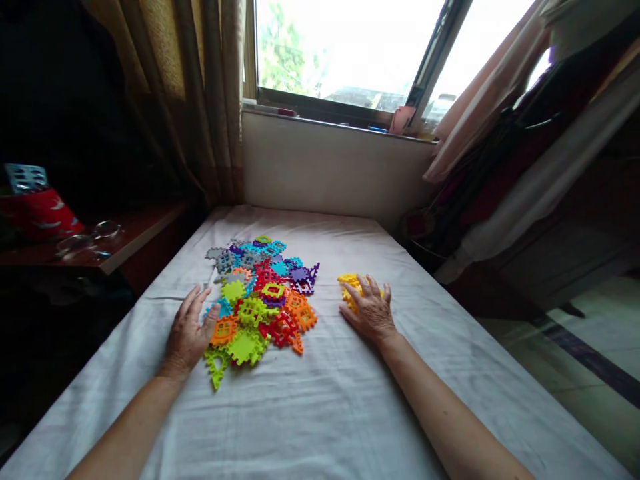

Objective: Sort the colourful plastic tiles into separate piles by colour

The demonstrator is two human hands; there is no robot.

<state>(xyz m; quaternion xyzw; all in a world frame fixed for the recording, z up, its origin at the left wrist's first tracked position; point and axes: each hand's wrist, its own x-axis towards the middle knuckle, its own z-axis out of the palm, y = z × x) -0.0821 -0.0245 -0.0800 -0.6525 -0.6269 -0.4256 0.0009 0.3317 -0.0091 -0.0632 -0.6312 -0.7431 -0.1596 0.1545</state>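
A heap of flat, toothed plastic puzzle tiles (260, 300) in green, orange, red, purple, blue and grey lies on a white sheet (320, 400). My left hand (187, 333) rests flat at the heap's left edge, fingers spread, thumb touching an orange tile (225, 330). My right hand (369, 308) lies to the right of the heap, fingers curled over a yellow tile piece (349, 285) that stands apart from the rest. Part of the yellow piece is hidden under the fingers.
A window with a sill (330, 120) and curtains (200, 100) is behind the sheet. A dark wooden shelf (120, 243) at the left carries clear glass items (90, 241) and a red box (40, 213). Hanging clothes (500, 167) and tiled floor (575, 347) are at the right.
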